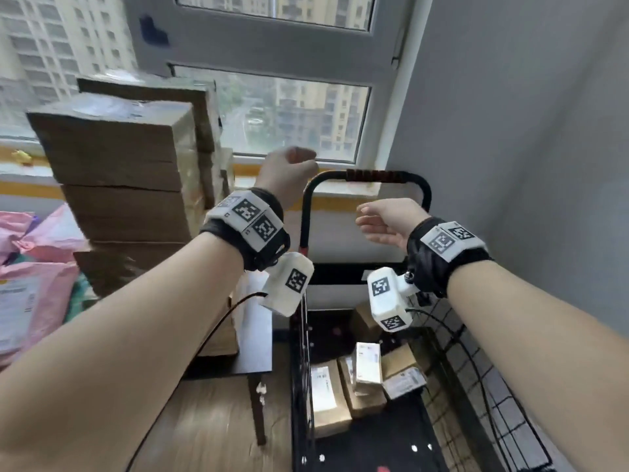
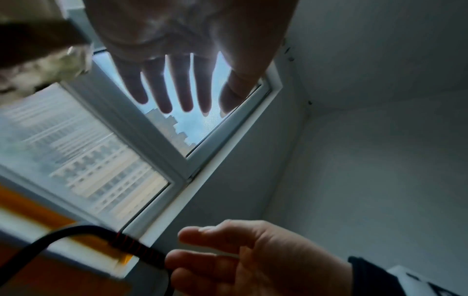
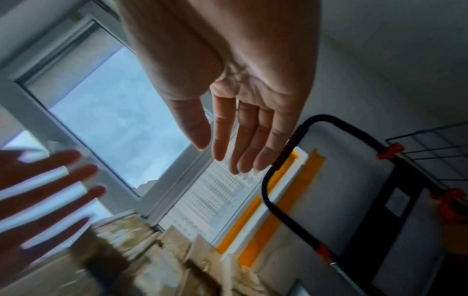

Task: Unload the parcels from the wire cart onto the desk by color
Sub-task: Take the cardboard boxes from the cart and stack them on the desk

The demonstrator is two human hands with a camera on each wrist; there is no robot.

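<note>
Nearest to the camera, the wire cart (image 1: 476, 386) still holds several brown boxes (image 1: 343, 393) with white labels, lying on its dark floor. Above them both hands are raised and hold nothing: the left hand (image 1: 289, 175) has its fingers straight and spread in the wrist views, and the right hand (image 1: 384, 221) has relaxed, loosely extended fingers near the cart handle (image 1: 374, 175). To the left, on the desk (image 1: 252, 338), a tall stack of brown boxes (image 1: 126, 185) stands beside pink bags (image 1: 37, 267). I judge that most of the unloading is done, and only the few boxes in the cart remain.
</note>
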